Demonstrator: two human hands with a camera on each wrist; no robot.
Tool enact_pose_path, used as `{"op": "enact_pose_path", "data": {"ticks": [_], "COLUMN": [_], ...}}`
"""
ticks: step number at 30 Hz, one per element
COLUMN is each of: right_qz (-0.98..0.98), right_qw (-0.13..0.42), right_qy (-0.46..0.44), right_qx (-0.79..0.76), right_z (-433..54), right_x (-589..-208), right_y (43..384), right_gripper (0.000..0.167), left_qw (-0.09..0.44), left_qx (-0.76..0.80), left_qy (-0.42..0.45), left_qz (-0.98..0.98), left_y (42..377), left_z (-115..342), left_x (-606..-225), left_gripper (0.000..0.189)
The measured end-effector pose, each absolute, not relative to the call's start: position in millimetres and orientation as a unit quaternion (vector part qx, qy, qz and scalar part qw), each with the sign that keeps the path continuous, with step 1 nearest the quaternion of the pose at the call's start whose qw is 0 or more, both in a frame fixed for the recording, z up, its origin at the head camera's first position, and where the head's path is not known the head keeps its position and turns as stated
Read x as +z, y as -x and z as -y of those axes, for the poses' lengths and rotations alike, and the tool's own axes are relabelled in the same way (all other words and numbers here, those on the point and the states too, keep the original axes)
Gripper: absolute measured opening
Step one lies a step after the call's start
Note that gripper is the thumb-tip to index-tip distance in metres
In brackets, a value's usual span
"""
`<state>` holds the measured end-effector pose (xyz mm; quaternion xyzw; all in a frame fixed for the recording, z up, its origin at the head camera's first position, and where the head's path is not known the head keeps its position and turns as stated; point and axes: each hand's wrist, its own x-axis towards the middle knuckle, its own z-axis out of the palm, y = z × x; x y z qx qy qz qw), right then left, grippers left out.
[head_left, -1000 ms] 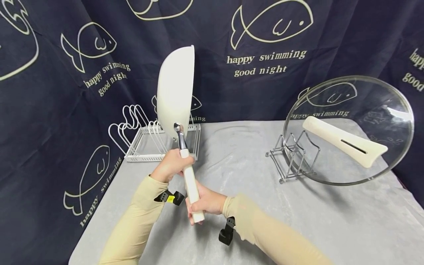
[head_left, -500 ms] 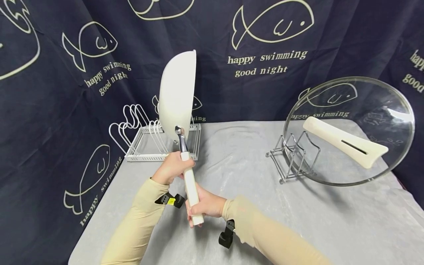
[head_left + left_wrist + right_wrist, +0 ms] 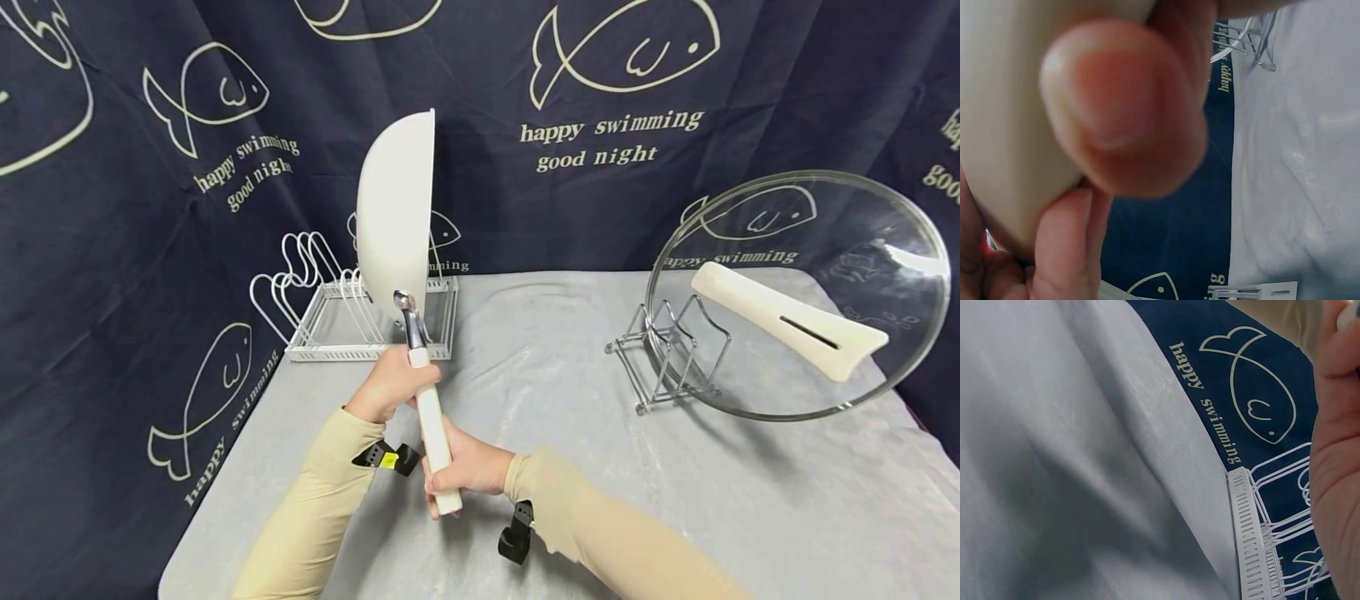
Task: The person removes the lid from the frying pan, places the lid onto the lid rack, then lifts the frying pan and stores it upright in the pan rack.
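A white frying pan [image 3: 396, 204] with a deep curved side is held up on edge, its outer side and rim seen nearly side-on in the head view. My left hand [image 3: 393, 385] grips the white handle [image 3: 432, 417] just below its metal neck, thumb across the front. Lower down, my right hand [image 3: 468, 462] holds the handle's end. In the left wrist view the thumb [image 3: 1125, 109] fills the middle against the pale handle [image 3: 1007, 119]. Only the edge of a palm [image 3: 1341, 469] shows in the right wrist view. The pan overlaps the white wire rack [image 3: 341, 354] behind it.
At the right, a large glass lid [image 3: 862, 250] with a cream handle [image 3: 787, 321] leans upright in a small metal wire rack [image 3: 671, 358]. Grey cloth [image 3: 547, 375] covers the table. A dark blue fish-print curtain [image 3: 480, 50] hangs behind and at the left.
The pan has shifted slightly left against the white rack, its rim a little more upright. Both hands keep their grip on the handle. The lid stays in its rack.
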<state>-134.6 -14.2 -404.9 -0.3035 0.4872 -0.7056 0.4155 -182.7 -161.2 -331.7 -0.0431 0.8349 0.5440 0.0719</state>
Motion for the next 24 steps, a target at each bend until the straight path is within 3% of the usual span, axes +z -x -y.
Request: {"op": "enact_pose_path", "data": {"ticks": [24], "right_qz": [-0.518], "right_qw": [0.408], "right_qy": [0.299], "right_qx": [-0.690], "right_z": [15.6], "right_x": [-411.7], "right_y": [130.0], "right_gripper": [0.093], "left_qw": [0.092], "left_qx": [0.557], "left_qy": [0.036], "left_qz": [-0.824], "left_y": [176.3], "left_z": [166.6], "left_x": [-341.2], "left_gripper": [0.013]}}
